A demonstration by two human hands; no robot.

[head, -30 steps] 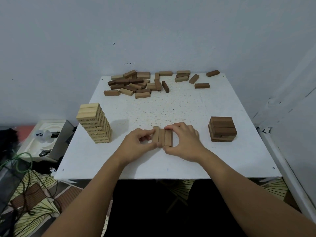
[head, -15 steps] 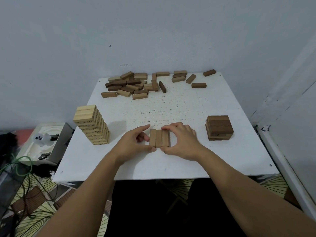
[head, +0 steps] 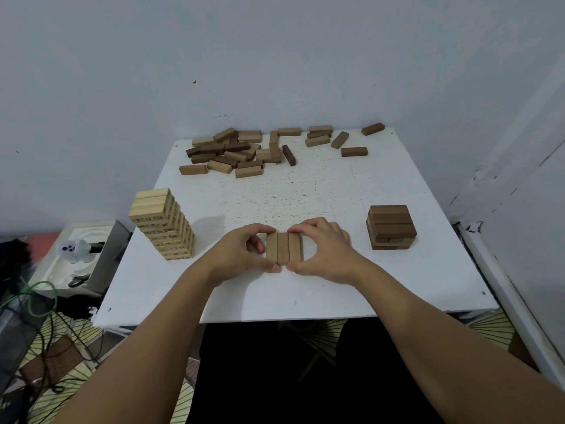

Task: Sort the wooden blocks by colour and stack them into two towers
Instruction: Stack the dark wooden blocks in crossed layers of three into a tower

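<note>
Three mid-brown blocks point(head: 283, 248) lie side by side on the white table point(head: 305, 197), near its front edge. My left hand point(head: 241, 252) and my right hand point(head: 324, 249) pinch the row from both sides, thumbs at its near end and fingers at its far end. A tall tower of light blocks point(head: 163, 224) stands to the left. A short stack of dark blocks point(head: 391, 226) stands to the right. A loose pile of mixed brown and light blocks point(head: 238, 153) lies along the far edge.
A wall runs behind the table and another along its right side. Left of the table, lower down, sit a white moulded tray point(head: 76, 258) and tangled cables point(head: 33, 304). A patterned mat point(head: 61, 341) covers the floor.
Both hands have closed in round the three blocks, squaring them into a tight row. The row has stayed in nearly the same spot on the table.
</note>
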